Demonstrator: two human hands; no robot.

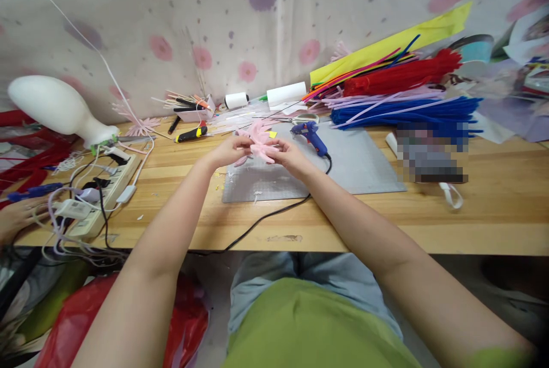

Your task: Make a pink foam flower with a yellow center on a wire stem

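Between my two hands is a pink pipe-cleaner flower [259,138] with several looped petals, held above the left part of a grey cutting mat [364,167]. My left hand [229,150] is closed on its left side, fingers bent around the petals. From the right, the fingertips of my right hand [289,157] pinch a petal. A blue hot glue gun [312,136] lies on the mat just beyond my right hand, its black cord running to the table's front edge. A small yellow piece [272,135] shows behind the flower.
Bundles of blue [407,111] and red pipe cleaners [403,75] lie at back right. A yellow-black utility knife [191,134] rests left of the mat. A power strip [105,199] with tangled cables and a white lamp [55,107] stand left. Another person's hand [26,216] is at far left.
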